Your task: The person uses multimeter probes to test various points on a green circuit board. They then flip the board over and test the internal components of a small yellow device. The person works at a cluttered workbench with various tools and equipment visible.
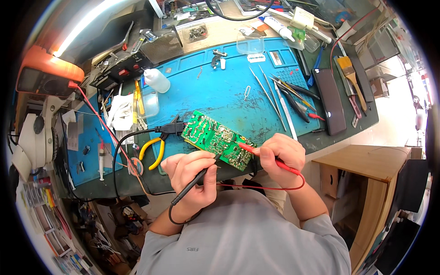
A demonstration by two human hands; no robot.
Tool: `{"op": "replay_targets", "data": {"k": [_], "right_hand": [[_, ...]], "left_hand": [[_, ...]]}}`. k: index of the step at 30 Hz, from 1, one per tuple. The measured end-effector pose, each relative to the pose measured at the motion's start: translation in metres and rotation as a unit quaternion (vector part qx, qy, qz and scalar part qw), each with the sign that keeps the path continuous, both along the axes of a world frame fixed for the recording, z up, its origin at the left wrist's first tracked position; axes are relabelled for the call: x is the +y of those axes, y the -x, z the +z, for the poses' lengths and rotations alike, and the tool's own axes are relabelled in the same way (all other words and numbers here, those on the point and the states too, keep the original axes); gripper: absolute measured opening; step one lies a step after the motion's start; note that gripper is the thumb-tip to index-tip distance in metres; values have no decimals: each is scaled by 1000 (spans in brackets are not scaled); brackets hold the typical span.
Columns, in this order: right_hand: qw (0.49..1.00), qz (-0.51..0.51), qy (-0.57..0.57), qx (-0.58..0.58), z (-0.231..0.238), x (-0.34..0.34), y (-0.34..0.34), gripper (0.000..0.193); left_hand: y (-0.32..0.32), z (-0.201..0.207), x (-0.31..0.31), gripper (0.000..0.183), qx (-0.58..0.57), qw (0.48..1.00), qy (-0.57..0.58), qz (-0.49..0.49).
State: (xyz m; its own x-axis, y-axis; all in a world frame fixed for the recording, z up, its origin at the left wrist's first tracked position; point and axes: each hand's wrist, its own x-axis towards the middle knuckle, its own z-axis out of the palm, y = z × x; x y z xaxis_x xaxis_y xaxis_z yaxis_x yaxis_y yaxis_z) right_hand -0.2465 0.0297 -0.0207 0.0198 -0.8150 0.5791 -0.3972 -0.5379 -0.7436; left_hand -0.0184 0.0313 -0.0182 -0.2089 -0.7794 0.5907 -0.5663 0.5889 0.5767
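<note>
A green circuit board (pixel 211 137) lies solder side up near the front edge of a blue work mat (pixel 197 94). A black power plug (pixel 170 129) is joined to its left end. My left hand (pixel 192 176) is closed around a black test probe (pixel 189 187), its tip at the board's lower edge. In my right hand (pixel 282 159) is a red test probe (pixel 247 147), pointing left onto the board's right part. Whether either tip touches metal I cannot tell. Yellow-handled pliers (pixel 157 156) lie left of the board, partly under the black cord.
An orange multimeter (pixel 48 73) stands at the far left, its red lead running toward me. Tweezers (pixel 270 94), black-handled pliers (pixel 293 103), a phone (pixel 329 101) and a brush (pixel 350 75) lie to the right. A white bottle (pixel 156 80) stands behind the board's left end.
</note>
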Motion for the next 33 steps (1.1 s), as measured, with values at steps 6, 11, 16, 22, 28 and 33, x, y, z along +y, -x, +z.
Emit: {"op": "replay_targets", "data": {"k": [6, 11, 16, 22, 28, 33], "right_hand": [[1000, -3, 18, -19, 1, -4, -4, 18], [1000, 4, 12, -7, 4, -4, -2, 16], [1000, 1, 0, -27, 3, -2, 0, 14], [993, -38, -24, -111, -6, 8, 5, 17], [990, -50, -35, -129, -6, 10, 5, 19], [988, -42, -39, -142, -7, 12, 6, 21]], "left_hand": [[-6, -2, 1, 14, 21, 1000, -4, -9], [-11, -7, 4, 10, 80, 995, 58, -13], [-17, -16, 5, 8, 103, 989, 104, -29], [-17, -17, 3, 7, 96, 986, 134, -34], [-13, -14, 1, 18, 83, 983, 164, -28], [-14, -14, 2, 17, 75, 985, 156, -29]]}}
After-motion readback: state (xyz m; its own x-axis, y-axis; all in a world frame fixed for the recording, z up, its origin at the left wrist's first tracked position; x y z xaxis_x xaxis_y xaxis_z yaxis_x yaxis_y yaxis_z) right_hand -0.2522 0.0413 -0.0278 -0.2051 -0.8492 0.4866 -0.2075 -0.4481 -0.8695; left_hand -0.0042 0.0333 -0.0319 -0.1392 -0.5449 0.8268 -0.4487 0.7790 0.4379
